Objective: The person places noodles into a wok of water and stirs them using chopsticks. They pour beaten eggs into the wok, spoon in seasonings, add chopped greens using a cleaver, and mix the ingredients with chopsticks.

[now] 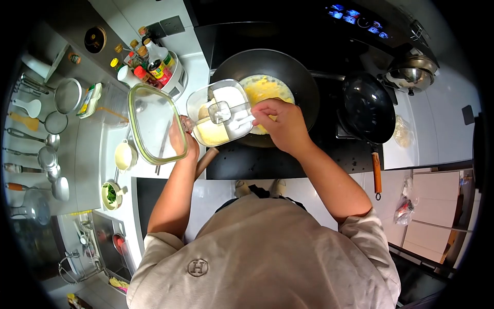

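My left hand grips a clear divided seasoning box from its left side; its fingers are partly hidden behind the box and lid. White and yellowish powders fill the compartments. The clear lid with a green rim stands swung out to the left, over my left wrist. In my right hand, thumb and fingers pinch the handle of a small white spoon, whose bowl is inside the box. Behind and below both hands, a dark wok on the stove holds spread-out yellow egg.
A black pan with a wooden handle stands right of the wok. Bottles crowd a white holder at the back left. Below them on the counter are a cream ladle and a small bowl of chopped greens. Utensils hang at left.
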`<state>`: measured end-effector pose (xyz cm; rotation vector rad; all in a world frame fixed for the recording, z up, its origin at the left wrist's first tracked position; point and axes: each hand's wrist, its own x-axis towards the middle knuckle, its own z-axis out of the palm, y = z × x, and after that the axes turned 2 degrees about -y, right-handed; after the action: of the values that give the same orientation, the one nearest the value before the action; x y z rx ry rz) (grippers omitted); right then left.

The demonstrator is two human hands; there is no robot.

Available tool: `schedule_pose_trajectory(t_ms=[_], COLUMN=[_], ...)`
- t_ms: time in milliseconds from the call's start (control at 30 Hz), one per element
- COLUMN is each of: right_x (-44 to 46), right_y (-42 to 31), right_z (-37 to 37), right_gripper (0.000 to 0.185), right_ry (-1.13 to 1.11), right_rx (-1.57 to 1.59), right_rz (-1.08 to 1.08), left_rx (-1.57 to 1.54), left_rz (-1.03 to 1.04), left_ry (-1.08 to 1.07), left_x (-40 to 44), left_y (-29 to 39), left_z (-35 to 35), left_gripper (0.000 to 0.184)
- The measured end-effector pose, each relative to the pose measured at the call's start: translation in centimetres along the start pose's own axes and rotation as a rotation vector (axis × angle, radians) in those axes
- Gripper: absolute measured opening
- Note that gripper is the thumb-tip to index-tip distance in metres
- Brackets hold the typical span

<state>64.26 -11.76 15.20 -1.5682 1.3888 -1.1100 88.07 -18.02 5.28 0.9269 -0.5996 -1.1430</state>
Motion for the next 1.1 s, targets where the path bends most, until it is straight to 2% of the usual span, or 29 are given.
schedule_pose_trajectory(t_ms=[233,367,467,567,667,700,767,833,933,967,1067,1100], right_x=[0.7,2.2,2.6,3.3,3.1,3.6,4.0,4.6,5.5,5.5,6.9,7.2], right_y=[2.3,5.5,7.4,10.0,9.8,10.0,10.1,10.3,10.3,10.1,10.7,10.6], right_z=[-2.6,-4.9,-5.5,-5.6,-4.7,-4.7,-4.2,-4.0,-3.5,-3.3,-3.6,-3.6], right_gripper=[0.011,0.008,0.008,0.010,0.012,0.013,0.013,0.012,0.013,0.013,0.012,0.011], right_ry=[0.092,0.251,0.259,0.281,0.264,0.282,0.257,0.265,0.307,0.247,0.460,0.453], right_rx=[0.289,0.288,0.246,0.055,-0.310,-0.233,-0.275,-0.353,-0.294,-0.367,-0.310,-0.341], right_rz=[0.084,0.094,0.090,0.086,-0.064,-0.010,-0.020,-0.071,-0.056,-0.085,-0.037,-0.041], left_rx=[-0.061,-0.104,-0.114,-0.057,-0.107,-0.111,-0.121,-0.126,-0.131,-0.132,-0.119,-0.124], left_rz=[0.018,0.044,0.064,0.044,0.070,0.070,0.071,0.080,0.072,0.064,0.082,0.073], left_ry=[0.044,0.063,0.067,0.008,0.121,0.144,0.193,0.155,0.155,0.165,0.136,0.147], left_x=[0.6,1.7,1.8,2.5,1.9,1.7,1.6,1.6,1.6,1.6,1.6,1.5], left_y=[0.1,-0.1,0.8,0.9,2.1,2.3,2.6,2.5,2.7,2.8,2.8,2.9], left_z=[-0.2,-2.7,-4.0,-6.6,-4.9,-4.6,-4.3,-4.9,-5.0,-5.0,-5.1,-4.9], left_gripper=[0.025,0.024,0.025,0.020,0.025,0.025,0.025,0.025,0.024,0.024,0.025,0.025])
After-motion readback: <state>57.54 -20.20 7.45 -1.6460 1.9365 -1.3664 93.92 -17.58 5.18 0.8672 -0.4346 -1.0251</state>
